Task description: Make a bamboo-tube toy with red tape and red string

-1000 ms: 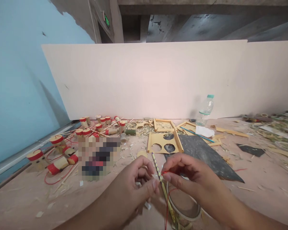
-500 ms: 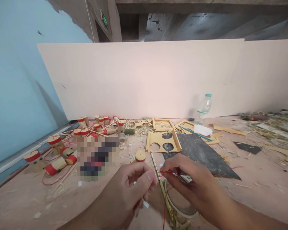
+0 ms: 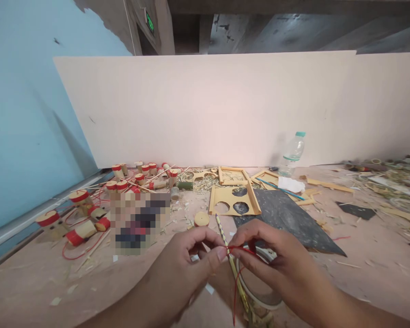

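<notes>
Between my two hands runs a thin red string (image 3: 235, 291), one end of it hanging down toward the table. My left hand (image 3: 194, 269) pinches the string at its fingertips, thumb against forefinger. Close beside it, my right hand (image 3: 276, 259) also grips the string between thumb and fingers, and a red strand passes back under the palm. Beneath the hands lie a yellow patterned pencil (image 3: 222, 230) and a roll of tape (image 3: 259, 300), partly covered by the right hand. Just beyond my left hand stands a short bamboo piece with a round tan top (image 3: 201, 219).
Several bamboo cylinders with red bands (image 3: 79, 197), strings and thin sticks crowd the left side. Tan card with round holes (image 3: 234, 200) and a dark sheet (image 3: 283, 218) lie ahead. A clear bottle (image 3: 294, 152) stands before the white panel (image 3: 205, 109). Shavings litter the table.
My left fingertips have moved right to meet the string at my right fingertips. The small red loop seen there before is now drawn in between both hands. The view has shifted slightly.
</notes>
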